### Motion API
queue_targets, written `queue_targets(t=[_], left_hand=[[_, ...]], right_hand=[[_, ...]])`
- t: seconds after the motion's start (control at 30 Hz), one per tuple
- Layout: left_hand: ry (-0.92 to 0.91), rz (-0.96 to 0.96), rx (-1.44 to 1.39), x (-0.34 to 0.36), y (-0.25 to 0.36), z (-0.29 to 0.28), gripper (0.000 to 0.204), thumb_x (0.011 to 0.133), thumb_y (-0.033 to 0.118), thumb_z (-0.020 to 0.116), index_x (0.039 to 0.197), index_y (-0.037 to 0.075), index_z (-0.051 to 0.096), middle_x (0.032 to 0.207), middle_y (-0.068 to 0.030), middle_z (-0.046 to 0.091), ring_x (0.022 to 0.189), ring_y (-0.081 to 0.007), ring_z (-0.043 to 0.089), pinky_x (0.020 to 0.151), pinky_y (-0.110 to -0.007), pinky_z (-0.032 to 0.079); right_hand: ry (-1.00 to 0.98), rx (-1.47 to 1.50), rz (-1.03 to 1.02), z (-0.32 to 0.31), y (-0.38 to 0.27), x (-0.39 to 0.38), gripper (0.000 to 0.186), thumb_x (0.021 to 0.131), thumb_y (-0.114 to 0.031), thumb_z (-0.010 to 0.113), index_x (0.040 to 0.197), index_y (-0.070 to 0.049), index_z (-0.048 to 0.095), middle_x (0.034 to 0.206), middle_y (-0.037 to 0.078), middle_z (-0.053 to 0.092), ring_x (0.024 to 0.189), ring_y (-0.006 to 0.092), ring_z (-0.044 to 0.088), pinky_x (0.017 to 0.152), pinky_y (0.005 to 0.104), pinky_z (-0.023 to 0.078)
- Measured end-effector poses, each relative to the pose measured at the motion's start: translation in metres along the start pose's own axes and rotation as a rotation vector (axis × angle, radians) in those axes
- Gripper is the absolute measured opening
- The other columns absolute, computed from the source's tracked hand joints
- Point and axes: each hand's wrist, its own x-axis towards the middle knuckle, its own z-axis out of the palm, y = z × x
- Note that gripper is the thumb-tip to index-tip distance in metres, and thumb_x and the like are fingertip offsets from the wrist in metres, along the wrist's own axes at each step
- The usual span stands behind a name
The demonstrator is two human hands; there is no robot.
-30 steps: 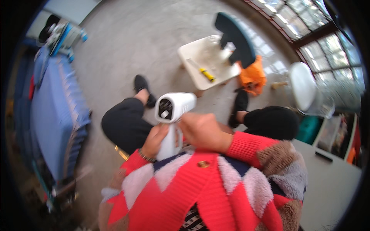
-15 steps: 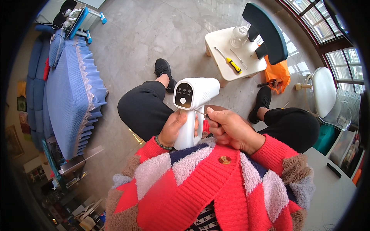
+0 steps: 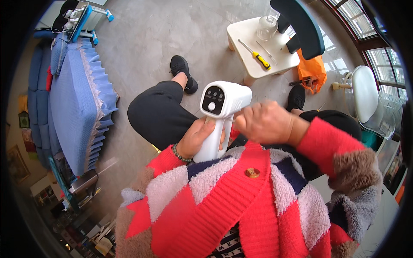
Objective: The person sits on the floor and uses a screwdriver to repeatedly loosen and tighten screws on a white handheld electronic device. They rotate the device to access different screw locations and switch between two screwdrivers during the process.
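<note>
My left hand (image 3: 195,138) is wrapped round the handle of a white pistol-shaped device (image 3: 235,96). It stands tilted against my cardigan, its rounded back end toward me. On that end is a black panel with a large round white button and several small marks. My right hand (image 3: 266,122) is closed in a fist beside the handle's upper part, just under the device's body, and is slightly smeared by motion. The thin metal-shafted tool seen in it earlier is now hidden by the fingers.
Ahead stands a cream chair (image 3: 241,32) with a dark backrest. On its seat lie a yellow-black screwdriver (image 3: 261,61), a thin metal tool (image 3: 266,52) and a clear bottle (image 3: 267,28). An orange bag (image 3: 311,75) is beside it. A blue-covered sofa (image 3: 77,107) runs along the left.
My right hand has risen and turned at the wrist, its elbow swinging outward. The thin shaft between it and the device has gone from sight. The device has shifted slightly up and right.
</note>
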Motion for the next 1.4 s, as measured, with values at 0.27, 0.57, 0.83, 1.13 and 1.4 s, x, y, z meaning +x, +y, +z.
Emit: queue_targets(t=[0.27,0.57,0.83,1.13,1.4], left_hand=[[0.114,0.073,-0.238,0.005,-0.007,-0.002,0.057,0.097,0.054,0.039,0.114,0.001,0.049,0.086,-0.0112,0.058,0.072,-0.017,0.063,0.066,-0.027,0.053],[0.075,0.113,-0.173,0.002,0.0,0.006,0.057,0.096,0.055,0.042,0.11,-0.001,0.046,0.084,-0.0106,0.057,0.07,-0.0152,0.058,0.067,-0.027,0.05],[0.06,0.105,-0.036,-0.005,0.002,0.006,0.059,0.096,0.057,0.039,0.113,0.001,0.047,0.085,-0.0102,0.057,0.069,-0.0155,0.06,0.065,-0.028,0.051],[0.078,0.093,-0.236,-0.002,-0.011,-0.002,0.058,0.096,0.057,0.039,0.115,0.003,0.048,0.087,-0.0102,0.058,0.071,-0.0175,0.063,0.065,-0.028,0.053],[0.078,0.104,-0.122,-0.006,-0.004,0.005,0.061,0.095,0.059,0.041,0.114,0.001,0.047,0.086,-0.0101,0.058,0.071,-0.0159,0.062,0.066,-0.027,0.052]], right_hand=[[0.371,1.252,1.023,0.032,-0.031,0.022,0.034,0.089,-0.035,0.064,0.078,-0.004,0.056,0.053,0.004,0.044,0.05,0.0146,0.051,0.044,0.0305,0.04],[-0.096,2.251,1.425,-0.013,-0.026,0.0,0.048,0.1,-0.043,0.044,0.066,-0.01,0.044,0.052,-0.004,0.03,0.04,0.0058,0.02,0.037,0.0233,0.015],[0.161,0.784,0.874,-0.002,-0.041,0.004,0.035,0.092,-0.028,0.058,0.066,-0.01,0.044,0.057,0.003,0.044,0.05,0.0171,0.047,0.047,0.0267,0.037],[0.287,0.502,0.736,0.015,-0.038,0.013,0.024,0.088,-0.023,0.061,0.076,-0.005,0.05,0.067,0.008,0.054,0.06,0.0259,0.06,0.05,0.035,0.045],[-0.228,2.409,1.342,-0.006,-0.017,0.007,0.034,0.099,-0.027,0.048,0.075,-0.005,0.057,0.052,-0.006,0.037,0.041,0.0046,0.022,0.039,0.0231,0.014]])
